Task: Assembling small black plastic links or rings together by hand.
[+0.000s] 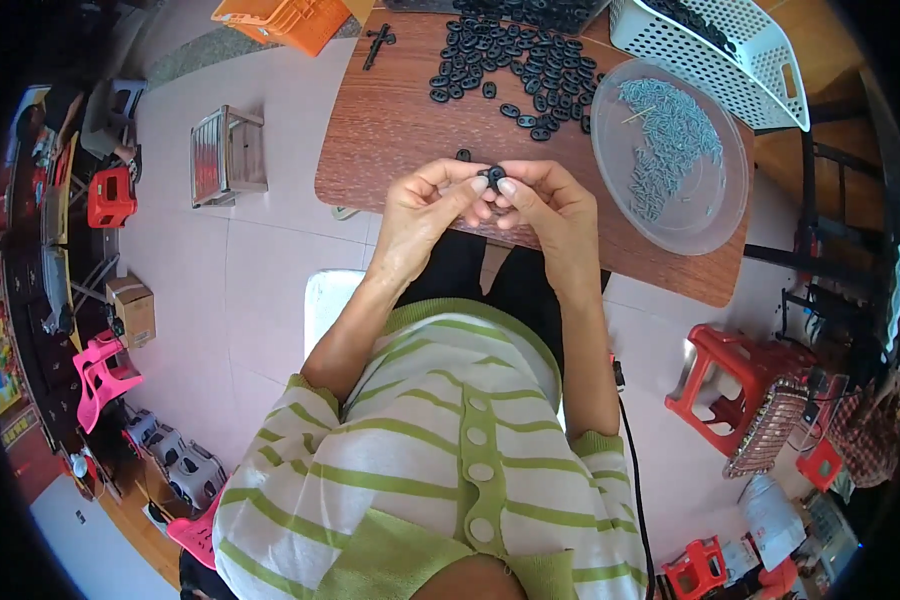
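Between the fingertips of my left hand [422, 210] and my right hand [553, 205] is a small black plastic part [493, 178], held just over the near edge of the wooden table [390, 120]. Both thumbs press on it from above, and the curled fingers hide much of it. Another black part [463, 155] lies on the table just beyond my left fingers. Farther back spreads a loose heap of black oval parts [550, 75] with holes in them. To the right of my right hand, a round clear plastic tub [610, 190] holds a pile of grey screws [670, 130].
A white perforated basket [710, 70] with black pieces stands at the back right, beside a dark-filled bin [530, 12]. Black assembled pieces [378, 46] lie at the table's far left. An orange crate [290, 22], a small metal-framed stool [228, 155] and a red stool [720, 380] stand around.
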The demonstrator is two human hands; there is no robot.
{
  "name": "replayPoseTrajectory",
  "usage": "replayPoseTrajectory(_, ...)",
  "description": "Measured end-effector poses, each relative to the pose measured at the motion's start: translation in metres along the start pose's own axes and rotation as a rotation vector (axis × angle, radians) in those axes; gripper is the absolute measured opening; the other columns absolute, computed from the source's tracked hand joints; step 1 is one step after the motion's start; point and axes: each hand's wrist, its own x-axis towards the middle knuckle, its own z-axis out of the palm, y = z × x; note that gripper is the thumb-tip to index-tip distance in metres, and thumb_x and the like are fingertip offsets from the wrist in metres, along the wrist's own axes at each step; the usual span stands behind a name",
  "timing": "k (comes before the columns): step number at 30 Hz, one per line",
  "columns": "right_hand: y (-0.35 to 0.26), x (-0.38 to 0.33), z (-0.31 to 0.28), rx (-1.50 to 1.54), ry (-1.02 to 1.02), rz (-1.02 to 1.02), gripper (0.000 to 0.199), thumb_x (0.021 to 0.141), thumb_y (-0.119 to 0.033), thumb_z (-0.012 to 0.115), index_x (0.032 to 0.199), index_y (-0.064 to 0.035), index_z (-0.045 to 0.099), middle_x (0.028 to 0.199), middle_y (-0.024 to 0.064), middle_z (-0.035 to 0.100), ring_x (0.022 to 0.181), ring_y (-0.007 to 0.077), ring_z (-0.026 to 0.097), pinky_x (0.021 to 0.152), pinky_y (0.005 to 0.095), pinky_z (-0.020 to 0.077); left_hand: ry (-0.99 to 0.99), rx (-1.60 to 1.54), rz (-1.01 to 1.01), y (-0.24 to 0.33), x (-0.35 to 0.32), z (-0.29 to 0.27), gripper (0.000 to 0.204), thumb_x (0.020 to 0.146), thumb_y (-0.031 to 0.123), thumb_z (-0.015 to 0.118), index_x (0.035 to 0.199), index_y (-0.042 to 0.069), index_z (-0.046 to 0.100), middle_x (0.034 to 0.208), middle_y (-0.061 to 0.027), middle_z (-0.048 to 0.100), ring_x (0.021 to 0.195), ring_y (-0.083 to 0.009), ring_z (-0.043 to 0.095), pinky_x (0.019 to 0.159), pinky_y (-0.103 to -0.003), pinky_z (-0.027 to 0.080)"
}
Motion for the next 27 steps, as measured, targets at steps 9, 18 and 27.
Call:
replayPoseTrajectory(9,0.011,-0.007,0.006,-0.018,0.065,-0.039,0.014,0.089,-0.002,0.061,0.101,0.0034,0.064,0.088,0.0057,0.066,0.074,0.0079,0.061,0.064,0.0204,0.0505,-0.021,0.03,-0.011,-0.008,0.001,-0.001,0.02,0.091,0.008,0.061,0.106,-0.003,0.065,0.084,-0.0082,0.068,0.072,-0.0107,0.063,0.065,-0.023,0.052)
replayPoseTrajectory(18,0.022,-0.004,-0.001,-0.268,0.142,-0.212,0.019,0.084,-0.001,0.064,0.103,-0.0001,0.064,0.085,0.0051,0.063,0.069,0.0078,0.058,0.063,0.0217,0.0484,0.023,-0.001,-0.033,-0.009,0.004,0.009,0.015,0.091,0.011,0.061,0.097,-0.002,0.067,0.082,-0.0086,0.068,0.07,-0.0114,0.063,0.066,-0.023,0.052)
replayPoseTrajectory(27,0.014,-0.008,0.012,-0.656,0.204,-0.465,0.03,0.075,-0.004,0.072,0.103,-0.0014,0.06,0.086,0.0095,0.056,0.072,0.0203,0.058,0.061,0.0313,0.05,0.186,-0.186,-0.053,-0.013,0.001,0.021,0.012,0.09,0.012,0.064,0.091,0.001,0.067,0.082,-0.005,0.068,0.068,-0.0087,0.061,0.065,-0.021,0.048)
